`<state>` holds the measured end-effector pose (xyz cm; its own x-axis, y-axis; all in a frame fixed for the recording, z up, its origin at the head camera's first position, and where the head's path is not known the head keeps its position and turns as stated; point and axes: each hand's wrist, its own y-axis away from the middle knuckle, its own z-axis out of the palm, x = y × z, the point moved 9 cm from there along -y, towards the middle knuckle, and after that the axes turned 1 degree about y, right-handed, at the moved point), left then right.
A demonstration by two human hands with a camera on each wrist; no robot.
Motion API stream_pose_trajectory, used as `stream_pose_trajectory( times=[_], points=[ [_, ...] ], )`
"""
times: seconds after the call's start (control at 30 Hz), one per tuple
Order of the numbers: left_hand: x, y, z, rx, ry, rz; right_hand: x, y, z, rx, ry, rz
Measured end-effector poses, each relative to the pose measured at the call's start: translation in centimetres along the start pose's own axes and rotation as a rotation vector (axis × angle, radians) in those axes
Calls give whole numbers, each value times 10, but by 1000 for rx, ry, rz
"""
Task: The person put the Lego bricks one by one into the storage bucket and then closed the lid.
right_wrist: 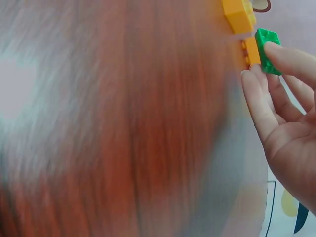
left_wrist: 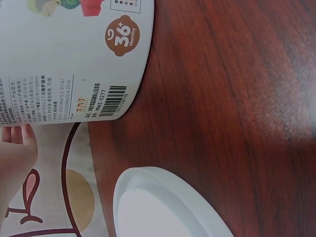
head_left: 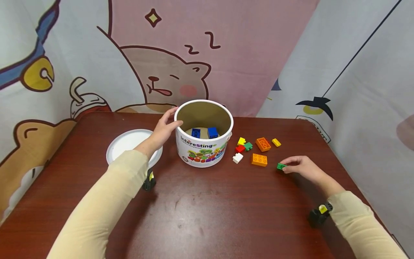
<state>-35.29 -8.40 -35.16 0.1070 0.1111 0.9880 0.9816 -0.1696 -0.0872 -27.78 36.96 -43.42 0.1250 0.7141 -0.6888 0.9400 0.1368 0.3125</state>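
Note:
A white bucket (head_left: 202, 149) with colourful print stands upright on the table, two blue bricks (head_left: 212, 132) on its inside floor. My left hand (head_left: 163, 131) holds the bucket's left rim, thumb over the edge and fingers along the outer wall. In the left wrist view, part of that hand (left_wrist: 17, 153) shows beside the bucket's printed side (left_wrist: 74, 59). Over at the right, my right hand (head_left: 305, 168) pinches a small green brick (head_left: 281, 166) between thumb and fingers. The right wrist view shows this green brick (right_wrist: 267, 49) close up, in front of an orange brick (right_wrist: 252, 51).
Right of the bucket lie two orange bricks (head_left: 259, 160), yellow bricks (head_left: 276, 142), a red brick (head_left: 240, 149), a darker green brick (head_left: 248, 146) and a white brick (head_left: 237, 158). A round white lid (head_left: 124, 144) lies to its left. A patterned cloth (head_left: 252, 54) hangs behind the table.

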Motion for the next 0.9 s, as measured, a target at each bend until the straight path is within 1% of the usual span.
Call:
stream_pose_trajectory(
  times=[0.17, 0.3, 0.4, 0.57, 0.67, 0.77, 0.9],
  points=[
    [0, -1, 1, -1, -3, -1, -10, -1, -2, 23, -117, 6],
    [-1, -1, 0, -2, 5, -6, -23, -4, -4, 18, -208, -10],
    [-2, -1, 0, -2, 6, -12, -35, -8, -6, 8, -297, -37],
    [-3, 0, -1, -1, 11, -27, -65, -13, -11, -1, -426, -92],
    [-2, 1, -1, -1, 19, -37, -85, -15, -12, -1, -448, -116],
    [-1, 2, 0, -1, 32, -45, -104, -16, -12, -7, -452, -123],
    [-2, 1, 1, -3, 46, -54, -123, -19, -9, -16, -425, -115]
  ],
)
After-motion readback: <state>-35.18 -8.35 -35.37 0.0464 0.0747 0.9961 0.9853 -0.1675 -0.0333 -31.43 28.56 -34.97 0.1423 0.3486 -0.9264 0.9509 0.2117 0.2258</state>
